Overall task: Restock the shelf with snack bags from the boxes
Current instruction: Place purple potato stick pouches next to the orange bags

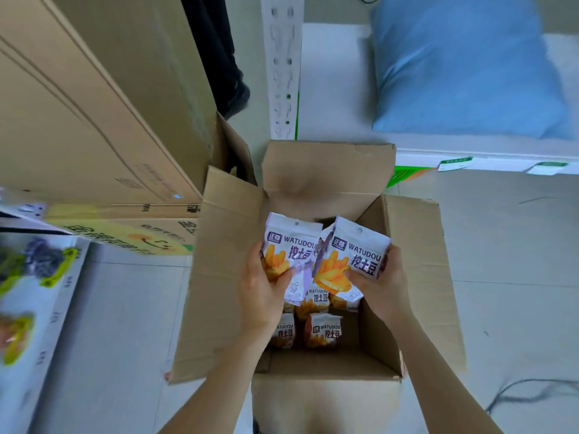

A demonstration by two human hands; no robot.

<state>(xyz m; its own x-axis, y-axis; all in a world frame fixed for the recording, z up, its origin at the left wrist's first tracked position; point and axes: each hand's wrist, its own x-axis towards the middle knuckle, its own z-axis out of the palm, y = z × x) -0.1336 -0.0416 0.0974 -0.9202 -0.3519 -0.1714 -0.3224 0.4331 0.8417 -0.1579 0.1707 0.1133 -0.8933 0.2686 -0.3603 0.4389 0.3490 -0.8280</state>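
A tall stack of closed cartons (78, 104) fills the left of the view, standing on a pale tiled floor (517, 245). At upper right is the white shelf (332, 89). Its lowest board carries a soft, blurred blue package (463, 67), with bare board beside it where stock could go. Directly below the camera sits an open cardboard box (416, 277), flaps folded outward so both arms can reach in. It stands just in front of the shelf, probably to keep the carry short. The left hand (266, 286) curls around the lower part of one snack bag (291, 242), and the right hand (385, 283) grips a second snack bag (354, 252). Both are held upright above the box mouth, printed fronts toward the camera, edges touching. Taking one per hand likely halves the trips. A few more bags (322, 330) stand at the bottom of the box.
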